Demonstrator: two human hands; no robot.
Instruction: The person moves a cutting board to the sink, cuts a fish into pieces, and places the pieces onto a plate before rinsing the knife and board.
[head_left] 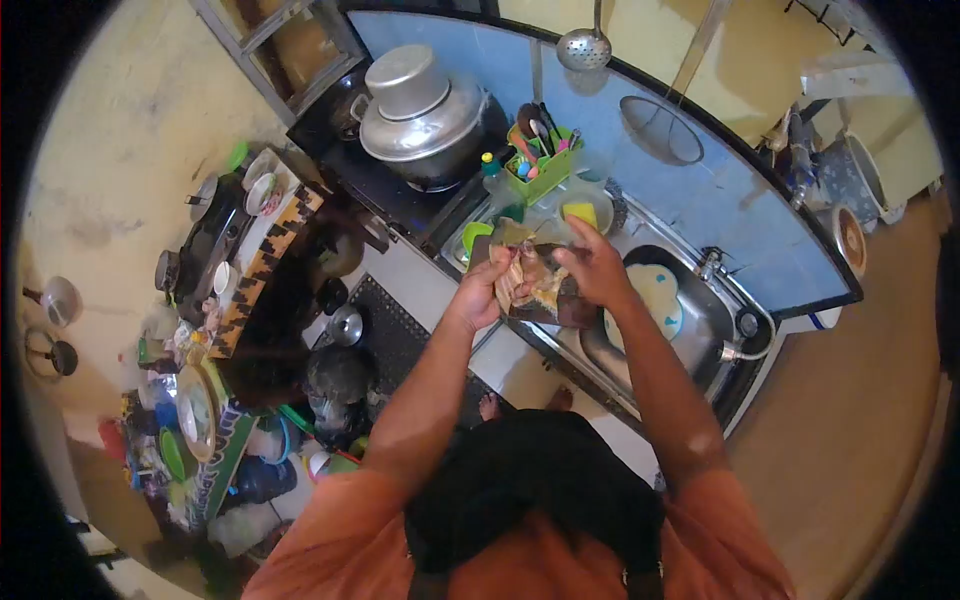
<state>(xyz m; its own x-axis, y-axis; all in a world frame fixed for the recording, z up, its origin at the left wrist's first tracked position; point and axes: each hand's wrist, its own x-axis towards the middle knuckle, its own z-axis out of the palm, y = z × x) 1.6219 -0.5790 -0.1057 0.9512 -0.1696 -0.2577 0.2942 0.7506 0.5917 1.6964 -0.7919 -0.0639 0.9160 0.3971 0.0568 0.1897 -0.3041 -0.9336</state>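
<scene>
Both my hands are raised in front of me near the sink's left side. My left hand (484,290) is closed on the left edge of a crumpled, pale brown and yellowish piece (530,277), which looks like food or wrapping; I cannot tell which. At its right side is my right hand (597,268), fingers bent, with the index finger raised and the thumb close to the piece. A dark brown board or block (548,315) lies behind and below the piece. Just beyond my right hand is a yellow sponge (580,213).
A steel sink (708,375) with a pale plate (655,300) and a faucet (745,352) lies right. A large pot (420,125) stands on the stove, beside a green utensil holder (545,172). A strainer (662,130) hangs on the wall. Clutter fills the left side.
</scene>
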